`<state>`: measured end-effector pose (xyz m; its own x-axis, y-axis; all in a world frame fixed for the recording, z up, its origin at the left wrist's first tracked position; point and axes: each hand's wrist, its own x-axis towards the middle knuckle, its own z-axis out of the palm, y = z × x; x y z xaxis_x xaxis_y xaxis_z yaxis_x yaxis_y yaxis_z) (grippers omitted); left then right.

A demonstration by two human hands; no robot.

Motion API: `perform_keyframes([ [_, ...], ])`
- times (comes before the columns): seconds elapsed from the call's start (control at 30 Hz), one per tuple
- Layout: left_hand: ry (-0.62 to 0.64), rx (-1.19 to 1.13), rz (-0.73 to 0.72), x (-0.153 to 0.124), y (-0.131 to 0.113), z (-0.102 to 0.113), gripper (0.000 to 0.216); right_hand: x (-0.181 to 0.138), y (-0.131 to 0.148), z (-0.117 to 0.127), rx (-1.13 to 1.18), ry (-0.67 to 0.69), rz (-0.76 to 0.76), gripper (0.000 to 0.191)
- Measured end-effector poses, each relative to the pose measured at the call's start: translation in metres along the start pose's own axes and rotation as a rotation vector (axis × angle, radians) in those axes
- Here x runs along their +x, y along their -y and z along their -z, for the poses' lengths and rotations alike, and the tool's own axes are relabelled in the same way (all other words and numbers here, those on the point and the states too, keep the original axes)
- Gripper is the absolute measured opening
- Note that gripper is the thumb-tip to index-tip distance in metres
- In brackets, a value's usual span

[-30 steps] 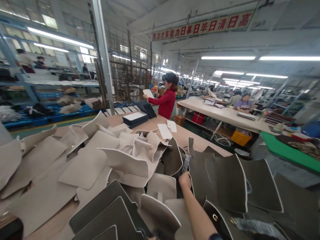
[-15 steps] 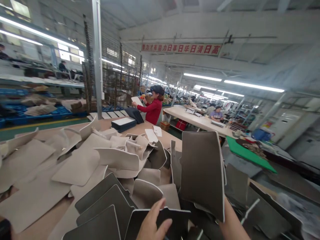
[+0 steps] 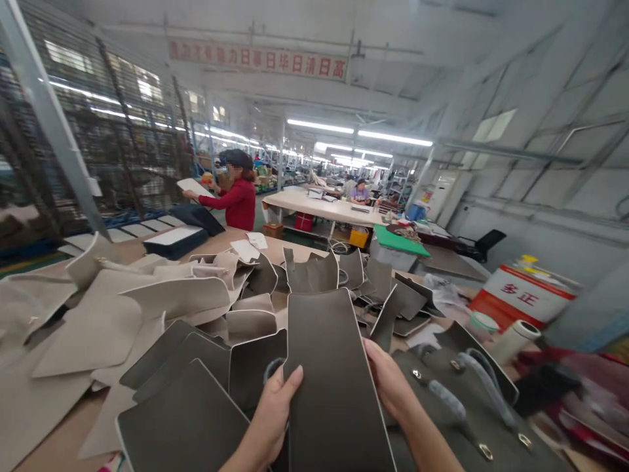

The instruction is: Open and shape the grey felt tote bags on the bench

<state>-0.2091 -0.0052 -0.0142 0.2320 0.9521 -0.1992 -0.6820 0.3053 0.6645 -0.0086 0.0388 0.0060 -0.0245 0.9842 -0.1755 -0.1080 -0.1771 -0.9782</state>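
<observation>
Both my hands hold one dark grey leather panel point(image 3: 329, 373) with a white edge, upright in front of me. My left hand point(image 3: 275, 410) grips its left edge, fingers curled over the front. My right hand point(image 3: 390, 380) grips its right edge, thumb in front. Under and around the panel lies a heap of dark grey panels point(image 3: 187, 413), and a pile of beige panels point(image 3: 122, 314) spreads to the left on the wooden table point(image 3: 59, 449).
A dark bag part with straps and metal rings point(image 3: 462, 406) lies right of my right hand. Further right stand a white roll point(image 3: 514, 341) and a red and white box point(image 3: 521, 298). A person in a red top point(image 3: 236, 193) works at the table's far end.
My right hand lifted a dark panel out of the heap and brought it in front of me. My left hand came up and took its left edge. The view swung to the right.
</observation>
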Motion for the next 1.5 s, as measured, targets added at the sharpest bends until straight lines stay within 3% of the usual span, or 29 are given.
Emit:
perform_keyframes([
  [0.27,-0.036,0.061,0.028,-0.025,0.013,0.006,0.044,-0.036,-0.003,0.010,0.156,0.124,-0.052,0.025],
  [0.4,-0.064,0.124,0.006,-0.030,0.015,0.014,0.043,-0.048,0.000,0.012,0.109,0.257,-0.075,0.021],
  [0.67,-0.086,0.350,-0.110,-0.025,0.022,0.029,0.049,-0.063,0.006,0.005,-0.056,0.293,-0.101,0.019],
  [0.73,-0.144,0.483,-0.179,-0.020,0.024,0.033,0.059,-0.063,0.004,0.001,-0.106,0.273,-0.082,0.019],
  [0.83,-0.338,0.788,-0.462,-0.018,0.024,0.029,0.066,-0.061,-0.004,-0.010,-0.187,0.217,-0.052,0.016],
  [0.87,-0.364,0.900,-0.561,-0.019,0.023,0.025,0.058,-0.060,-0.007,-0.014,-0.208,0.206,-0.047,0.015],
  [0.93,-0.272,1.097,-0.628,-0.022,0.022,0.014,0.032,-0.058,-0.016,-0.024,-0.246,0.198,-0.041,0.014],
  [0.97,-0.188,1.170,-0.583,-0.022,0.022,0.009,0.024,-0.057,-0.021,-0.029,-0.269,0.199,-0.037,0.013],
  [1.03,-0.070,1.231,-0.407,-0.021,0.024,0.001,0.029,-0.056,-0.029,-0.037,-0.316,0.203,-0.025,0.013],
  [1.2,-0.045,1.077,-0.055,-0.008,0.032,0.003,0.031,-0.056,-0.039,-0.046,-0.427,0.229,-0.006,0.011],
  [1.5,-0.003,1.139,0.077,-0.001,0.028,0.010,0.004,-0.051,-0.050,-0.052,-0.641,0.204,0.021,0.011],
])
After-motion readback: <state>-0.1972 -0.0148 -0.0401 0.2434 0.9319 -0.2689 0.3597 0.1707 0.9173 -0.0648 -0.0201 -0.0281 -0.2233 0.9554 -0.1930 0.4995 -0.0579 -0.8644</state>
